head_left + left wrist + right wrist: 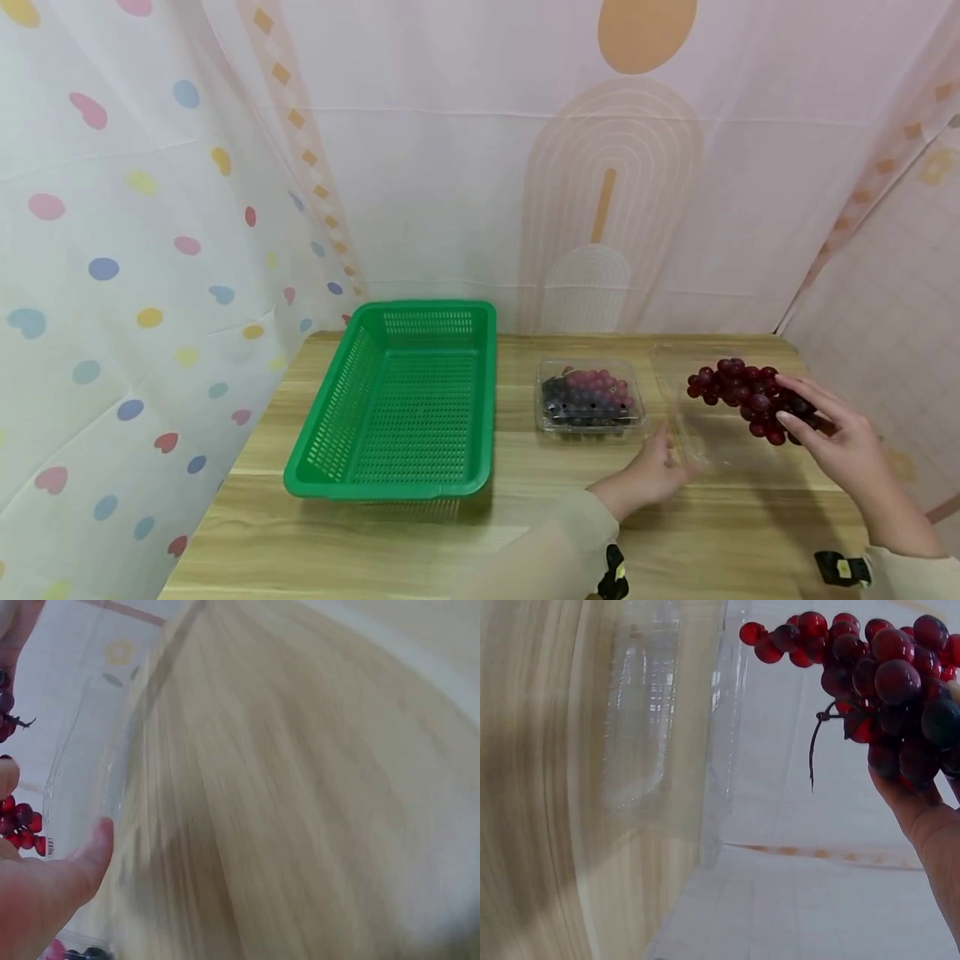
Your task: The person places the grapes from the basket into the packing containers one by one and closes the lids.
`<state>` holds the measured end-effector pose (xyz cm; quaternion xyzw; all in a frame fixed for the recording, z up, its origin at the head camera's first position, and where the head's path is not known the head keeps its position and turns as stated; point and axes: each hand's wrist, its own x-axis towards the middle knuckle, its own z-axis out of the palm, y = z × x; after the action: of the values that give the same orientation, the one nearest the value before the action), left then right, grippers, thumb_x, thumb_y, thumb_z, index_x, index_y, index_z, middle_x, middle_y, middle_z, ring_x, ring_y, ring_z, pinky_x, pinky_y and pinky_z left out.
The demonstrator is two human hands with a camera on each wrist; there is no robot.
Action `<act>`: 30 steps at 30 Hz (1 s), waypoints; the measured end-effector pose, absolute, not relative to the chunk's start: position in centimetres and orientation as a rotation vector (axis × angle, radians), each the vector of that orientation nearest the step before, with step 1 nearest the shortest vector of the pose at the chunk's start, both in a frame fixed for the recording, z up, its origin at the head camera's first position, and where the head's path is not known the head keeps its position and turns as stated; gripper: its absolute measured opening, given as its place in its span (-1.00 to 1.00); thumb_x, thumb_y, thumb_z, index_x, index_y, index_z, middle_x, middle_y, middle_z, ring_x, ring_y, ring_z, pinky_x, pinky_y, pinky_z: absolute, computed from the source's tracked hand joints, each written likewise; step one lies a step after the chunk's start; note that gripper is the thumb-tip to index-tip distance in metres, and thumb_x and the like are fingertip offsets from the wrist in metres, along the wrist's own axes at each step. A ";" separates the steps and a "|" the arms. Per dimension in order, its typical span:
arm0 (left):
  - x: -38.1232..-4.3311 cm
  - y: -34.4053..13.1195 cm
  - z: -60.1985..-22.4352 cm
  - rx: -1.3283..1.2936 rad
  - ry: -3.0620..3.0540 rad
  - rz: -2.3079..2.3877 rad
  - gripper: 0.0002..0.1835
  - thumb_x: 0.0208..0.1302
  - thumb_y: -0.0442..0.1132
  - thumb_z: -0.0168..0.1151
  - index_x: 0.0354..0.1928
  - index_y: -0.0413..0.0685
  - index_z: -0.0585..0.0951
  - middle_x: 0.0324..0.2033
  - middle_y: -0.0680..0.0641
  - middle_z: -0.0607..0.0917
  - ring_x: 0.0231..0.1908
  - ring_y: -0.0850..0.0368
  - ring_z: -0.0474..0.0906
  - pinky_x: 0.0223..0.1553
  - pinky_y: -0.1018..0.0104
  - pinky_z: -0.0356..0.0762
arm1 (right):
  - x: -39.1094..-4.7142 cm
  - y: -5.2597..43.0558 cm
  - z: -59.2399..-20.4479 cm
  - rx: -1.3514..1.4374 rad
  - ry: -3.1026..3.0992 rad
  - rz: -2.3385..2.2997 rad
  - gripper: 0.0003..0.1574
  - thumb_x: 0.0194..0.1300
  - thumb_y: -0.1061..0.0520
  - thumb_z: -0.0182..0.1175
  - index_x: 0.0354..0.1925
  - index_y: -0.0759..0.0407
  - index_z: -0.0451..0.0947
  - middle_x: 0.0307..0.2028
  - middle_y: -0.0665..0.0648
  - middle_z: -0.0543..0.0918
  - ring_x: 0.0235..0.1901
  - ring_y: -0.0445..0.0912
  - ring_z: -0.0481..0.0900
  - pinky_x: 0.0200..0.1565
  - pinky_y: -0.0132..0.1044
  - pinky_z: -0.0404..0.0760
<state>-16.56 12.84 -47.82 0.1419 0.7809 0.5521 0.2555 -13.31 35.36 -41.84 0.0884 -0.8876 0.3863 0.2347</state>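
Note:
My right hand [847, 442] holds a bunch of dark red grapes [735, 385] above the clear plastic box [712, 442] at the right. In the right wrist view, the grapes [896, 682] fill the upper right and a thin dark stem [814, 750] hangs down. My left hand [648, 475] grips the near left corner of that box, its thumb apart from the fingers. In the left wrist view the thumb [94, 851] overlaps the clear wall [90, 765]. The far fingers of the right hand are hidden behind the grapes.
A closed clear box [590, 398] of red and dark grapes stands at mid-table, left of my left hand. A green perforated basket [483, 417] stands at the left. The wooden table [255, 533] meets patterned curtains [435, 167] at the back and sides.

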 end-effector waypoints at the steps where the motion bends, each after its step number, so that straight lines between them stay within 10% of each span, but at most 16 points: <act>1: -16.6 13.1 -48.0 0.331 2.055 1.569 -0.33 0.35 -0.14 0.13 0.40 -0.18 0.13 0.12 -0.12 0.49 0.00 0.00 0.55 -0.04 0.20 0.55 | -13.3 35.4 -41.9 0.246 -2.442 1.064 -0.45 0.27 0.31 0.20 0.23 0.15 0.45 0.11 -0.57 0.29 0.11 -0.68 0.18 -0.15 -0.85 0.27; 8: -16.2 14.2 -48.8 0.157 1.833 1.750 -0.85 0.39 -0.24 0.07 -0.08 -0.09 0.51 -0.36 -0.18 0.65 -0.25 -0.14 0.66 -0.38 0.27 0.57 | -12.9 36.0 -42.5 0.316 -2.536 1.054 -0.41 0.30 0.27 0.18 0.28 0.12 0.39 0.11 -0.62 0.22 0.05 -0.73 0.12 -0.09 -0.82 0.23; 17: -15.6 14.8 -49.2 0.123 1.766 1.794 -0.90 0.35 -0.28 0.12 -0.23 -0.13 0.59 -0.41 -0.10 0.67 -0.28 -0.07 0.68 -0.50 0.48 0.38 | -13.8 36.8 -43.8 0.440 -2.583 1.036 -0.38 0.19 0.37 0.24 0.23 0.18 0.43 0.13 -0.58 0.29 0.03 -0.72 0.20 -0.34 -0.76 0.28; 23: -15.8 14.9 -49.0 0.108 1.782 1.816 -0.88 0.35 -0.28 0.12 -0.26 -0.16 0.61 -0.37 -0.19 0.70 -0.36 0.05 0.66 -0.49 0.45 0.40 | -13.8 37.1 -44.5 0.391 -2.656 1.043 -0.40 0.26 0.26 0.22 0.26 0.07 0.42 0.04 -0.68 0.23 -0.56 -0.65 0.26 -0.68 -0.63 0.25; 30: -16.0 14.7 -48.9 0.069 1.868 1.806 -0.78 0.38 -0.22 0.08 -0.22 -0.21 0.65 -0.45 -0.13 0.68 -0.35 -0.01 0.69 -0.52 0.47 0.37 | -14.2 37.3 -45.1 0.389 -2.714 1.032 -0.42 0.27 0.19 0.23 0.26 -0.01 0.43 0.14 -0.34 0.46 0.00 -0.74 0.12 -0.20 -0.76 0.28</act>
<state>-16.00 14.74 -48.94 0.0255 0.6923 0.6694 0.2682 -14.21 37.27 -45.14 0.1322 -0.9212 0.3504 0.1059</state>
